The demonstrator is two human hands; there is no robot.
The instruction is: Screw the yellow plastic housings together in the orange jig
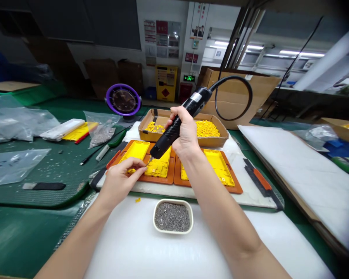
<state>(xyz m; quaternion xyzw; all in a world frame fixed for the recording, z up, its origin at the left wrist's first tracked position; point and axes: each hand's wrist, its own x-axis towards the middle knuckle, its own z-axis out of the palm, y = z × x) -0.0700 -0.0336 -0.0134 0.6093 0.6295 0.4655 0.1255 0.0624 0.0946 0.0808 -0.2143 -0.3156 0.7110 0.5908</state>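
My right hand (184,130) is wrapped round a black electric screwdriver (193,102), which tilts with its tip down to the left and its cord rising from the top end. The tip is over one of the yellow plastic casings (159,168) lying in the orange-brown holders (173,172). Close to that tip, the thumb and forefinger of my left hand (125,176) are pinched together at the casing's left edge. Whatever they hold is too small to name. In front of the holders stands a cream tub (173,232) filled with small metal screws.
Behind the holders is a cardboard box (183,141) of small yellow parts. A purple round fan (123,100) stands back left. Plastic bags (17,120), a white-handled tool (102,152) and a brush (44,186) lie left. One loose yellow piece (137,200) lies near the tub.
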